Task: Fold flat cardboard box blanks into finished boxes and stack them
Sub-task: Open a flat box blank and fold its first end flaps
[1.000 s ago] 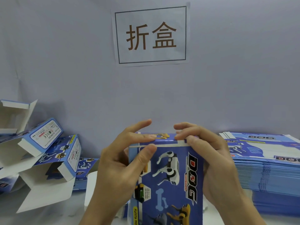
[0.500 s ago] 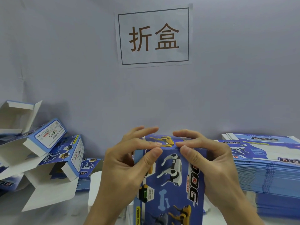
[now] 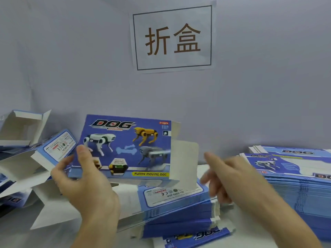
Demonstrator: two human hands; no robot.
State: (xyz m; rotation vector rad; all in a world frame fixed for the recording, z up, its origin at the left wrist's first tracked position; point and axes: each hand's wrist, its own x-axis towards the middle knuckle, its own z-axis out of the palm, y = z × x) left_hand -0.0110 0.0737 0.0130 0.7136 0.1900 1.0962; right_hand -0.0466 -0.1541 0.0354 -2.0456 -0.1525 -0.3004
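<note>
Left hand grips the folded box by its left end, thumb on the printed face, up over the white table; right hand hovers loose-fingered, holding nothing, above flat blanks, with a taller stack right, finished boxes left, paper sign on the grey wall
</note>
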